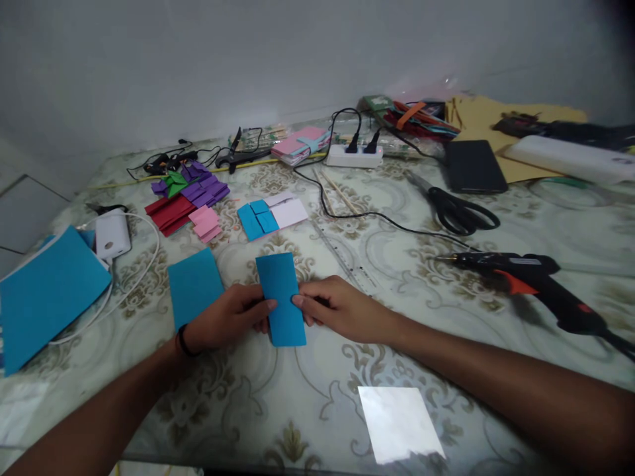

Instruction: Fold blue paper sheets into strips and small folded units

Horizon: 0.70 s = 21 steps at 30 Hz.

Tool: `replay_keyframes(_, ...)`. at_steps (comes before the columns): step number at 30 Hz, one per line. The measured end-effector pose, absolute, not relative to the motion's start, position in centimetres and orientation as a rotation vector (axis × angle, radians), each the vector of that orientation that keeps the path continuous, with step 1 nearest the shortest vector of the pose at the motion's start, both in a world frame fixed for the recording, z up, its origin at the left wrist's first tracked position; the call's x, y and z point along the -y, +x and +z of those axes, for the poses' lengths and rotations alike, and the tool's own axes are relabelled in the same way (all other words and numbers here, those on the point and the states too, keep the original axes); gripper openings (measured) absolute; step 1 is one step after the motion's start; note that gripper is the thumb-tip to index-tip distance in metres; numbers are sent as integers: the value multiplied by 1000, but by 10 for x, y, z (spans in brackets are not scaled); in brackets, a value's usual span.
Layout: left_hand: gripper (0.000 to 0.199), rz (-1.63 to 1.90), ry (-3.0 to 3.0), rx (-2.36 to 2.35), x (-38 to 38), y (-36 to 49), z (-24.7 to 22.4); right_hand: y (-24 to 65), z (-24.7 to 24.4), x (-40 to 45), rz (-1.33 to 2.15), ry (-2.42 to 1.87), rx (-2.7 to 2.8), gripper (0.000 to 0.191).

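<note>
A narrow rectangle of blue paper (281, 277) is held up a little off the patterned tablecloth. My left hand (243, 309) pinches its left edge, thumb on the front face and fingers behind. On the opposite edge my right hand (337, 305) grips it the same way. Partly behind my left wrist lies a larger blue paper sheet (194, 281). Farther back sits a small folded card (272, 215) with blue flaps on one half and white on the other. A white paper square (401, 423) rests near the front edge.
At right lie a hot glue gun (536, 277), black-handled scissors (454, 205) and a dark flat device (475, 165). A clear ruler (344, 254) lies beyond my hands, near a power strip (354, 156). Leftward are folded coloured papers (171, 213), a white power bank (112, 235) and blue sheets (49, 297).
</note>
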<state>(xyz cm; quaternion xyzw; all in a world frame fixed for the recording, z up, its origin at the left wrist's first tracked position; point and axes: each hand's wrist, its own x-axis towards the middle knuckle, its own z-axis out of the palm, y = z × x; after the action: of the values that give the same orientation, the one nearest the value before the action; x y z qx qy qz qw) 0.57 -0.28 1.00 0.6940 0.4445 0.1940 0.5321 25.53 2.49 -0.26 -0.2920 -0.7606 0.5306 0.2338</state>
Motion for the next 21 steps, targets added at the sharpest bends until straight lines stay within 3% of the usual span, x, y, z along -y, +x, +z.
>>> replay_keyframes(21, 42, 463, 1701, -1070, 4, 7, 11, 256, -5, -24, 1383, -783, 2143, 49)
